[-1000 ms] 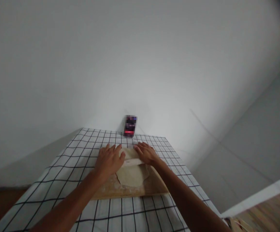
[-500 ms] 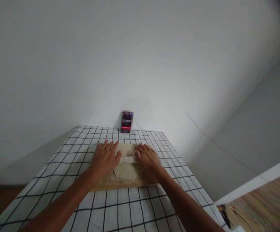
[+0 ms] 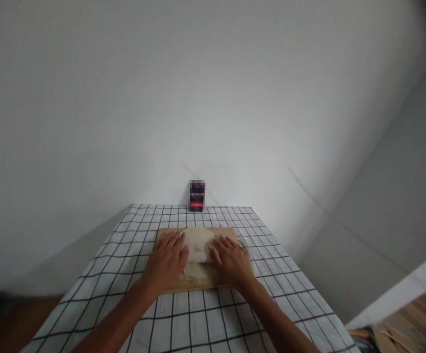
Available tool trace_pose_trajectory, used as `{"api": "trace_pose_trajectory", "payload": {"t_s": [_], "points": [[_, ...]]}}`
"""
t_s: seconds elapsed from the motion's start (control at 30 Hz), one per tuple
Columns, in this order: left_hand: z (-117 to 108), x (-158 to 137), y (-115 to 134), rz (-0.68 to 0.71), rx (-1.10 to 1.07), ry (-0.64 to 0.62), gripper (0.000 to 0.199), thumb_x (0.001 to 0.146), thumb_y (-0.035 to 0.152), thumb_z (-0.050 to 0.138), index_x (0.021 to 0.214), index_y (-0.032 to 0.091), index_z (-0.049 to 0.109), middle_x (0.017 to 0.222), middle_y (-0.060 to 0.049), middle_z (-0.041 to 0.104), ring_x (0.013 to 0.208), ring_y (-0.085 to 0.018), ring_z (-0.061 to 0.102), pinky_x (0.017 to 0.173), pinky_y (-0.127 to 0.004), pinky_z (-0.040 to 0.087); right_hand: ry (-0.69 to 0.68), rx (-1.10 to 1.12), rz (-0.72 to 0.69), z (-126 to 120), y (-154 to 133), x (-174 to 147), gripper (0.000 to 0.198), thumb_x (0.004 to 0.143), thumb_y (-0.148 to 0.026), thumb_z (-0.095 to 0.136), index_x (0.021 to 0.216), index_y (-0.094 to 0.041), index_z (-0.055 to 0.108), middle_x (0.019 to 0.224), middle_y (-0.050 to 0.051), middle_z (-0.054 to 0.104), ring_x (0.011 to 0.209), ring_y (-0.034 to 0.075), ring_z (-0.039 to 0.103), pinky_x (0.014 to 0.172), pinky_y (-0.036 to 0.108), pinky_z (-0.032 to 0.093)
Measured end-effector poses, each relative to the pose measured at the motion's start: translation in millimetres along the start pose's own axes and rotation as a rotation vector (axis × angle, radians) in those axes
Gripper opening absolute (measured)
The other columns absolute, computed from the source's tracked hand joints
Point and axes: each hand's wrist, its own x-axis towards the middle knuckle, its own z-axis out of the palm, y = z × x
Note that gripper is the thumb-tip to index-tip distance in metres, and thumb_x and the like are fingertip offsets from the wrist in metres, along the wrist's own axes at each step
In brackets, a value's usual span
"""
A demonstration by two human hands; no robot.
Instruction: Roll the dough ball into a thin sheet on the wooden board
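A flat sheet of dough (image 3: 197,239) lies on a wooden board (image 3: 227,231), reaching past a pale rolling pin (image 3: 198,257) on both its far and near sides. My left hand (image 3: 167,256) rests over the pin's left end, fingers stretched forward and not wrapped round it. Over the right end, my right hand (image 3: 231,256) lies flat in the same way, fingers extended. Only the middle stretch of the pin shows; both palms cover its ends.
A white tablecloth with black grid lines (image 3: 183,318) covers the table under the board. Near the far edge a small dark, pixelated object (image 3: 197,196) stands against the white wall (image 3: 213,122). At lower right, several items (image 3: 385,338) lie on the wooden floor.
Both hands and the rolling pin have come nearer to me over the board, so more dough shows beyond the pin and less in front. The view has shifted slightly.
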Motion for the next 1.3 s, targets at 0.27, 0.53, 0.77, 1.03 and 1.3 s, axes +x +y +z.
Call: {"api": "trace_pose_trajectory", "payload": {"t_s": [0.27, 0.53, 0.77, 1.03, 1.3], "points": [[6.6, 67.8, -17.3, -0.236, -0.015, -0.215, 0.058, 0.105, 0.048, 0.031, 0.15, 0.018, 0.051, 0.16, -0.016, 0.047, 0.151, -0.038, 0.037, 0.117, -0.065, 0.032, -0.086, 0.006, -0.005, -10.2, 12.5, 66.3, 0.052, 0.11, -0.045, 0.023, 0.117, -0.022, 0.069, 0.122, 0.01, 0.073, 0.117, 0.025, 0.066, 0.095, 0.038, 0.05], [19.0, 75.0, -23.3, -0.227, -0.025, -0.211, 0.06, 0.104, 0.048, 0.031, 0.154, 0.018, 0.046, 0.163, -0.014, 0.043, 0.155, -0.038, 0.029, 0.119, -0.068, 0.026, -0.122, -0.016, 0.007, 5.6, 20.4, 70.5, 0.049, 0.108, -0.041, 0.027, 0.137, -0.023, 0.062, 0.146, 0.013, 0.061, 0.136, 0.029, 0.054, 0.109, 0.045, 0.042], [1.0, 38.6, -6.9, -0.153, 0.035, -0.1, 0.053, 0.102, 0.033, 0.036, 0.152, 0.018, 0.049, 0.16, -0.01, 0.048, 0.154, -0.033, 0.032, 0.124, -0.06, 0.023, -0.044, -0.031, 0.025, 6.9, 4.4, 26.9, 0.049, 0.107, -0.037, 0.03, 0.146, -0.021, 0.055, 0.154, 0.013, 0.054, 0.142, 0.031, 0.048, 0.112, 0.051, 0.04], [-8.4, 0.0, 1.9, -0.102, 0.028, 0.022, 0.05, 0.101, 0.023, 0.037, 0.148, 0.017, 0.055, 0.156, -0.01, 0.054, 0.15, -0.034, 0.039, 0.122, -0.062, 0.029, 0.003, -0.001, 0.122, 4.1, -25.0, -20.8, 0.052, 0.109, -0.039, 0.029, 0.152, -0.02, 0.051, 0.163, 0.017, 0.041, 0.15, 0.033, 0.039, 0.117, 0.058, 0.031], [-18.9, -44.6, 3.5, -0.079, 0.01, -0.001, 0.051, 0.106, 0.028, 0.032, 0.153, 0.017, 0.048, 0.158, -0.009, 0.051, 0.153, -0.033, 0.036, 0.12, -0.058, 0.038, 0.012, 0.098, 0.066, 1.5, -35.9, -58.6, 0.054, 0.107, -0.045, 0.037, 0.151, -0.017, 0.051, 0.161, 0.015, 0.045, 0.15, 0.031, 0.04, 0.122, 0.055, 0.028]]}}
